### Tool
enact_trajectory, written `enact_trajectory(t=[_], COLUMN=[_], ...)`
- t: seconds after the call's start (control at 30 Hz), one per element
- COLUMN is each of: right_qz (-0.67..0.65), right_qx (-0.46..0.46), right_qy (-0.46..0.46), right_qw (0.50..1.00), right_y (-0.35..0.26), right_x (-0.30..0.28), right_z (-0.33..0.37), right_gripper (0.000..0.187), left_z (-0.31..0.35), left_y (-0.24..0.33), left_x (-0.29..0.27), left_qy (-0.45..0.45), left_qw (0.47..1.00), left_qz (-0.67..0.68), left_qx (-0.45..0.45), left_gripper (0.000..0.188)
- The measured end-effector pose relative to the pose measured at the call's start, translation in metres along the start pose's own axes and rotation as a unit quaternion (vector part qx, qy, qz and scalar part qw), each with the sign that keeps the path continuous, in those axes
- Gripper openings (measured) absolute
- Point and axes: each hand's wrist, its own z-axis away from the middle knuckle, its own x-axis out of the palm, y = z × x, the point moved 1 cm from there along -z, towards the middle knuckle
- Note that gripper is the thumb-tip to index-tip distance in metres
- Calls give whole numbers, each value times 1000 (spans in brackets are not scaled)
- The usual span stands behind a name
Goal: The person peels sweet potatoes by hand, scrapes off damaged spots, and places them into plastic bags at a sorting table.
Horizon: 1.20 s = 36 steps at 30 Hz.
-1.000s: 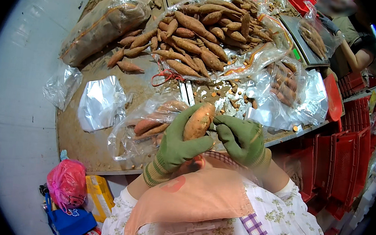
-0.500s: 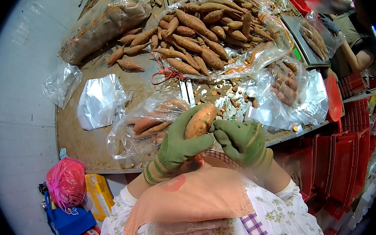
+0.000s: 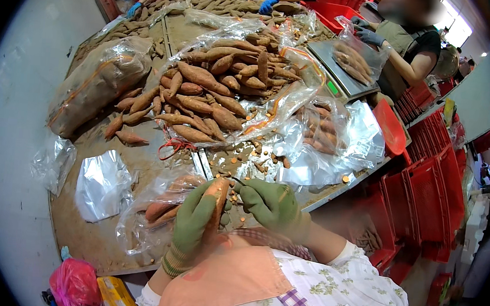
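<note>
My left hand [image 3: 191, 221], in a green knitted glove, is closed round a sweet potato [image 3: 216, 199] held upright in front of my chest. My right hand [image 3: 270, 208], gloved alike, is closed just right of it. A thin dark blade [image 3: 237, 180] pokes out from its fingers toward the sweet potato's upper end; its handle is hidden in the glove. Beside my left hand, a clear plastic bag [image 3: 129, 233] with sweet potatoes lies on the table [image 3: 141, 159]. Small orange cut pieces are scattered beyond my hands.
A large sweet potato pile [image 3: 211, 101] lies ahead, with a full sack [image 3: 98, 84] at left. Empty bags [image 3: 103, 185] and a bagged batch [image 3: 322, 127] flank it. A co-worker holds a bag over a scale [image 3: 343, 74]. Red crates [image 3: 429, 193] stand at right.
My view has lifted, bringing co-workers' arms at the far side into sight. The sweet potato has turned in my left hand, and the dark blade now shows at my right fingers.
</note>
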Motion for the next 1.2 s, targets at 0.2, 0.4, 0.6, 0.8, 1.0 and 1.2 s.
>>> enact_trajectory(t=[0.2, 0.4, 0.6, 0.8, 1.0, 1.2], right_qz=[-25, 141, 65, 119, 163, 112], right_qx=[-9, -200, -98, -84, -123, -125], right_qy=[13, 86, 15, -14, -60, -98], right_qw=[1000, 966, 993, 989, 977, 981], right_y=[2, -7, -9, -11, -3, -8], right_x=[5, 9, 8, 12, 8, -3], right_z=[5, 7, 6, 4, 4, -1], right_gripper=[37, 24, 24, 25, 44, 47], left_z=[-2, -1, -2, 5, 1, -2], left_y=[1, 0, -9, 10, 3, -3], left_x=[-6, -7, -8, -4, -7, -17], left_qy=[35, 25, 21, 17, 32, -17], left_qw=[997, 983, 973, 986, 970, 924], left_qz=[-67, -152, -179, -148, -202, -316], left_qx=[1, 105, 144, 67, 129, 213], left_gripper=[58, 56, 60, 60, 57, 62])
